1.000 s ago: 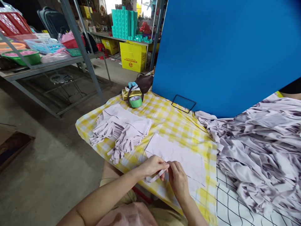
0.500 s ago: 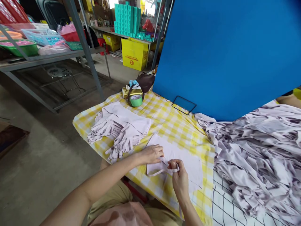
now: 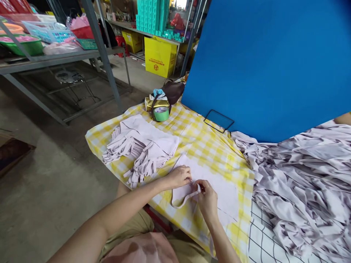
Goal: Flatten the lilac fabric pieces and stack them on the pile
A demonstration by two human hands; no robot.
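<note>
My left hand (image 3: 179, 176) and my right hand (image 3: 206, 196) meet at the near edge of a flat pale lilac fabric piece (image 3: 216, 184) on the yellow checked tablecloth (image 3: 203, 142). Both hands are closed in a pinch on the piece's strap (image 3: 181, 199), which loops down toward me between them. To the left lies a stack of finished pale fabric pieces (image 3: 142, 146) with straps fanned out. A big heap of loose lilac fabric (image 3: 298, 175) fills the right side.
A green tape roll (image 3: 161, 113) and a gold packet (image 3: 156, 103) sit at the table's far corner beside a dark brown bag (image 3: 172, 91). A blue board (image 3: 268, 62) stands behind. Metal shelving (image 3: 55, 58) and a yellow box (image 3: 157, 56) stand across the concrete floor.
The strap loop has been drawn from under my left hand and now hangs down between both hands. My right hand has moved up toward the left hand. The view has shifted slightly.
</note>
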